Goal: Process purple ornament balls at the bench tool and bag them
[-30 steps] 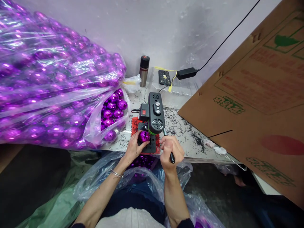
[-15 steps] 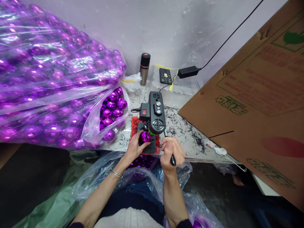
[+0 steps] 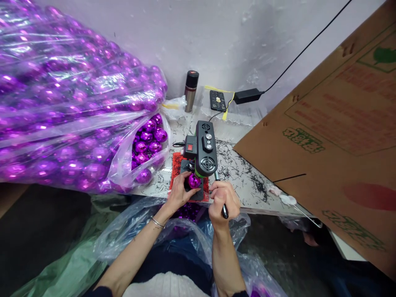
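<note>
Cupping a shiny purple ball between thumb and fingers, the left hand has it right at the near end of a black machine, just over a dark base plate on a red mat at the desk's near edge. And over on the other side, the right hand is wrapped round a lever, a full fist, thumb on top! By the look of it, this is the positioning-and-pressing step: ball held at the machine, lever in grip. What's called for now, I'd judge, is a steady left hand, fingertips clear of the machine's head, and a controlled pull on that lever.

Which way does the ball point? Hard to call: it is round, shows no clear long axis, and any cap or neck is hidden by the fingers and the machine's head. Whether it touches the machine, I can't tell from here. The lever is plainer: it slants towards the person, black tip lowest and a touch to the right. The machine's own length runs from the wall side towards the person.
</note>
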A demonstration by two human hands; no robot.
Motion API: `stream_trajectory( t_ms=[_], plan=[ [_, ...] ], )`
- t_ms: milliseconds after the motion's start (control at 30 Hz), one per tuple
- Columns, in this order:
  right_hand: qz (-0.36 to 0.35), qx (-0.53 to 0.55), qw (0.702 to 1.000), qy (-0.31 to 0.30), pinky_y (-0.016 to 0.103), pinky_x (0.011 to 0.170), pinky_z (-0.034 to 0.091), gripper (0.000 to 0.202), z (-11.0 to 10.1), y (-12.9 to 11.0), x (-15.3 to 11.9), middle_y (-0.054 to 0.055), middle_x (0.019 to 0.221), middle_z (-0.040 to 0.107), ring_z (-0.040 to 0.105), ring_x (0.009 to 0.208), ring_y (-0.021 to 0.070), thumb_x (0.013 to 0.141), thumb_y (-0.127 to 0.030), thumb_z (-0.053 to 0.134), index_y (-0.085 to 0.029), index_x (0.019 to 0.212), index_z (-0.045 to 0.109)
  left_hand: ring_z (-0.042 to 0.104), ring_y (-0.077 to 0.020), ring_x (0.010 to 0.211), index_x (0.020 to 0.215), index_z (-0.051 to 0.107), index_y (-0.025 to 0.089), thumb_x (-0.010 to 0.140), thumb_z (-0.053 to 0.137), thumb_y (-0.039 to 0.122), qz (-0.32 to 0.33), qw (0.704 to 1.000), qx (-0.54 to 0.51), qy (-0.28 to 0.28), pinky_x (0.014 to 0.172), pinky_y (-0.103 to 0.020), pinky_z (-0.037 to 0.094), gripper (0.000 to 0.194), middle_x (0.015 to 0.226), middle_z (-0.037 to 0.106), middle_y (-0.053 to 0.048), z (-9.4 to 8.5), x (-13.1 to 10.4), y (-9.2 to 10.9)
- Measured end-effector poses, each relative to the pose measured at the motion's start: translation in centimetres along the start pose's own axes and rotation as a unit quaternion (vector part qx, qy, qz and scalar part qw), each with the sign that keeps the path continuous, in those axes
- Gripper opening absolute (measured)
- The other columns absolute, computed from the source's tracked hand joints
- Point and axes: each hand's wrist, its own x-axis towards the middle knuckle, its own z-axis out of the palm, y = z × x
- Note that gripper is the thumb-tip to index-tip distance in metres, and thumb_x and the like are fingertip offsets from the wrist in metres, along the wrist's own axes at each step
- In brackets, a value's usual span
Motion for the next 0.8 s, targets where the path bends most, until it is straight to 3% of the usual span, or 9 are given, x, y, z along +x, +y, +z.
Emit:
stream_trajectory(
  t_ms=[400,633,800],
  plan=[
    [-0.023,-0.009,1.0,0.011,0.029,0.066,0.05,0.034,0.8,1.6,-2.6,-0.001,0.076,0.065,0.062,0.066,0.0126,0.108,-0.015,0.043,-0.024,0.079,0.056,0.076,-0.0325,0.124,0.135,0.06,0.024,0.085,0.091,0.036,-0.024,0.999,-0.019,-0.011,0.105,-0.05,0.061,0.06,0.132,0.076,-0.01,-0.3,0.1,0.2],
    [-0.047,0.005,0.996,0.078,0.033,0.07,0.053,0.04,2.4,2.5,-3.6,-0.003,0.072,0.062,0.059,0.063,0.0128,0.112,-0.021,0.037,-0.024,0.075,0.053,0.076,-0.0327,0.123,0.135,0.061,0.023,0.085,0.092,0.042,-0.034,0.999,-0.019,-0.015,0.104,-0.049,0.062,0.061,0.13,0.077,-0.011,-0.6,0.2,0.5],
    [-0.037,0.0,0.996,0.083,0.034,0.069,0.052,0.042,2.6,2.6,-4.0,-0.003,0.072,0.061,0.058,0.062,0.0131,0.113,-0.024,0.036,-0.024,0.074,0.052,0.076,-0.0323,0.123,0.136,0.062,0.024,0.084,0.094,0.04,-0.034,0.999,-0.016,-0.022,0.104,-0.049,0.062,0.064,0.13,0.077,-0.011,-0.7,0.2,0.6]
  ],
)
